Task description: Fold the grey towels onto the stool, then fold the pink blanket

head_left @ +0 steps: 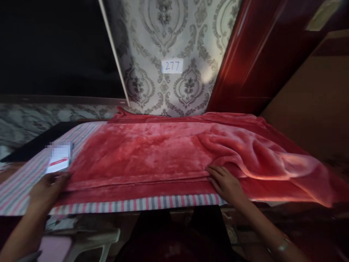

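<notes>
A red plush blanket (152, 153) lies in layers along the table, its upper layer folded with a long front edge toward me. My left hand (47, 189) is at the blanket's near left corner, fingers curled and closed at its edge. Just beyond that hand a phone (58, 158) with a lit screen rests on a striped cloth (29, 178). My right hand (225, 183) pinches the front edge of the upper layer right of the middle. Further right the blanket is bunched in loose folds. The fingertips of both hands are partly hidden.
A large dark screen (60, 47) stands behind on the left. Patterned wallpaper (163, 32) bears a paper label (172, 66) reading 277. Dark red glossy furniture (253, 54) rises at the back right. Below the table edge is a light plastic stool (109, 238) or chair.
</notes>
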A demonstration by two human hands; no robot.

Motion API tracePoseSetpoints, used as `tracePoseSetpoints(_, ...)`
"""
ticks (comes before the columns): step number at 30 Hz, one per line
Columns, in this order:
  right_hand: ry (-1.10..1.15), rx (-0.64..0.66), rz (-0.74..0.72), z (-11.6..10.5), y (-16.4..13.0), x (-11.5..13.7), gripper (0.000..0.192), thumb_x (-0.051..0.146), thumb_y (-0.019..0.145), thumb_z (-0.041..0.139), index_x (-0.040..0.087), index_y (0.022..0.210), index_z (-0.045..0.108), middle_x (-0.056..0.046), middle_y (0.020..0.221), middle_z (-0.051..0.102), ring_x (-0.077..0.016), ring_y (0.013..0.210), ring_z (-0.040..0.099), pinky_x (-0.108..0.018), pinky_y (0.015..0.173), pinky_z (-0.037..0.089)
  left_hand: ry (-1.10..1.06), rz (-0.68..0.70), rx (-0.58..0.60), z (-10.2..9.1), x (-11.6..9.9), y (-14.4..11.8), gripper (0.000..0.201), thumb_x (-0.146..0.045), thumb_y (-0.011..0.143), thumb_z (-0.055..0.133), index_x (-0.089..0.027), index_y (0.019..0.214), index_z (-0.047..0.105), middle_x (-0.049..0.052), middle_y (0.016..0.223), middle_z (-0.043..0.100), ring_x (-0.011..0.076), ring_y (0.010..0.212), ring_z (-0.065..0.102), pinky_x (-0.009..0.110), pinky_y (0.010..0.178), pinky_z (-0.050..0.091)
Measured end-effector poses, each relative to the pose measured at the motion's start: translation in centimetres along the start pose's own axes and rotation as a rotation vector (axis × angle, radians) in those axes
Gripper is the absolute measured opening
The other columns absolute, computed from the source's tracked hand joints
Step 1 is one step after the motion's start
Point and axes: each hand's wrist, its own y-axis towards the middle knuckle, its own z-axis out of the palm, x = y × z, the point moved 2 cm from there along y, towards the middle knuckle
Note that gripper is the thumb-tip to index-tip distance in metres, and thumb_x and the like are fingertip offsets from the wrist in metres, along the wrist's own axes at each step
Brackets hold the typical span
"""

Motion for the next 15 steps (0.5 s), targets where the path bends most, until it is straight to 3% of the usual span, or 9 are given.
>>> tracePoseSetpoints(3, -0.025, 0.036, -0.04, 0.2, -1.2, -1.4, 0.041, 0.033, 0.102, 0.045, 0.024, 0.137, 0.065, -0.011, 0.132, 0.071, -0.0305, 0.111, 0.07, -0.049, 0.091, 0.062, -0.076, -0.048, 0.039, -0.6, -2.4, -2.1, 0.042, -0.065, 0.062, 0.067, -0.024, 0.069, 0.062, 0.002, 0.052, 0.061, 0.0258, 0.049, 0.06, 0.035, 0.047, 0.044)
tracePoseSetpoints(4, -0.04, 0.043, -0.05, 0.6, -1.5, -2.0, 0.043, 0.032, 0.102, 0.042, 0.023, 0.137, 0.065, -0.012, 0.132, 0.071, -0.031, 0.11, 0.07, -0.05, 0.091, 0.061, -0.098, -0.073, 0.124, -0.5, -2.9, -2.5, 0.043, -0.063, 0.062, 0.069, -0.022, 0.072, 0.064, 0.003, 0.056, 0.063, 0.0251, 0.049, 0.06, 0.036, 0.048, 0.047)
tracePoseSetpoints(6, -0.067, 0.049, -0.059, 1.8, -1.9, -3.1, 0.047, 0.029, 0.1, 0.039, 0.02, 0.137, 0.066, -0.013, 0.13, 0.072, -0.0315, 0.107, 0.071, -0.049, 0.088, 0.061, -0.11, -0.093, 0.152, -0.5, -3.4, -2.6, 0.04, -0.057, 0.061, 0.072, -0.02, 0.075, 0.063, 0.002, 0.059, 0.062, 0.023, 0.051, 0.059, 0.034, 0.048, 0.048)
tracePoseSetpoints(10, -0.071, 0.054, -0.043, 3.3, -2.2, -4.2, 0.048, 0.027, 0.098, 0.038, 0.022, 0.133, 0.07, -0.013, 0.128, 0.072, -0.033, 0.104, 0.071, -0.048, 0.081, 0.062, -0.107, -0.054, 0.16, -0.4, -3.0, -1.8, 0.038, -0.052, 0.06, 0.074, -0.019, 0.078, 0.068, 0.002, 0.062, 0.062, 0.0219, 0.062, 0.06, 0.031, 0.056, 0.045)
tracePoseSetpoints(15, 0.008, 0.003, -0.016, 3.3, -2.6, -5.0, 0.042, 0.028, 0.097, 0.044, 0.029, 0.128, 0.072, -0.012, 0.118, 0.075, -0.032, 0.098, 0.072, -0.045, 0.078, 0.062, -0.266, -0.008, 0.064, 0.2, -2.0, -1.2, 0.049, -0.066, 0.062, 0.069, -0.019, 0.071, 0.062, 0.001, 0.062, 0.059, 0.0205, 0.072, 0.057, 0.03, 0.065, 0.044)
